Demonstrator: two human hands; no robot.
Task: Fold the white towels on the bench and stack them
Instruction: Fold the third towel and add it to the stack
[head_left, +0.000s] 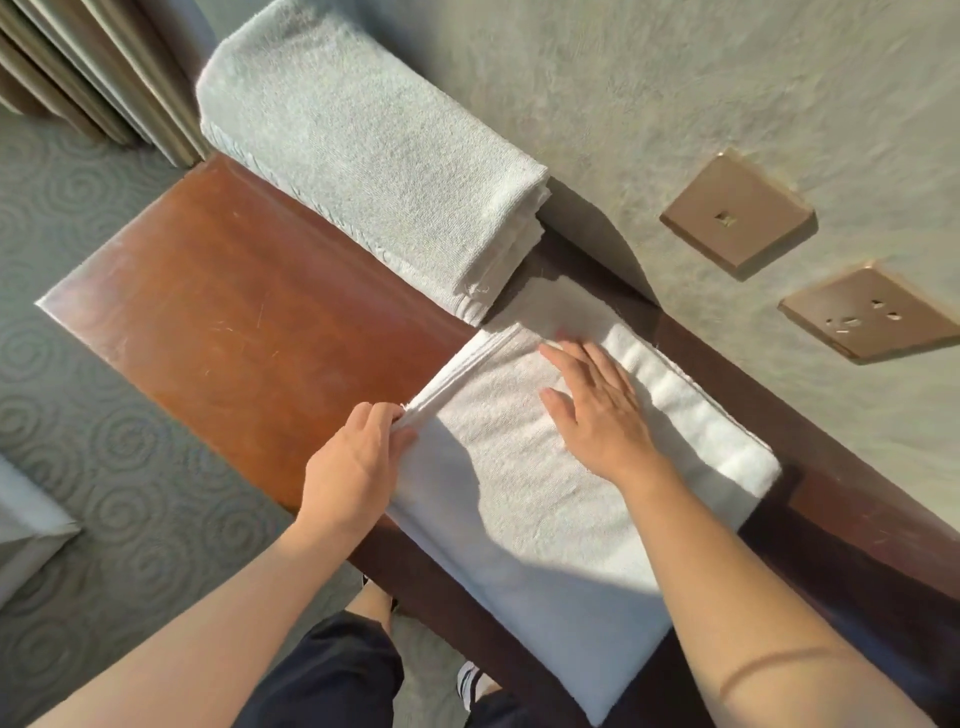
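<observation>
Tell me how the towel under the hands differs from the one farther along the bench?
The near towel lies flatter and hangs over the bench's front edge; the far towel is a thicker folded bundle.

The near one is being handled: the right hand presses flat on it and the left hand grips its corner. Nothing touches the far one.

The near one is sunlit, the far one shaded. Both are white terry.

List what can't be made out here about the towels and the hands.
All in the head view:
- Left hand: fingertips tucked into the near towel corner, hidden by cloth.
- Right hand: palm hidden, lying flat on that towel.
- Folded stack: layer count unclear; far end cut off by the top edge.
- Bench: right end leaves the frame.
</observation>
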